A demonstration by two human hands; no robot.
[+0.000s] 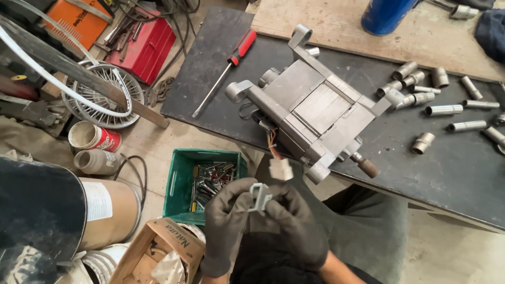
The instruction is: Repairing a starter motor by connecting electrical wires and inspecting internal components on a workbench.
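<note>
I have a small grey plastic connector piece pinched between both gloved hands, low in the near middle of the view, just below the edge of the black workbench. My left hand grips it from the left with thumb and fingertips closed on its side; my right hand is clenched around its right and lower part. Just above it hangs the white plug on its short bundle of coloured wires, which runs up into the grey electric motor lying on the bench.

To handle this well, I judge I should keep the grip on the plastic body, not the wires, and hold the piece square so its clips are not bent. Pulling on the plug would strain the leads, so the motor's weight should do the anchoring. The red-handled screwdriver lies far left on the bench, and the sockets are scattered well to the right.
</note>
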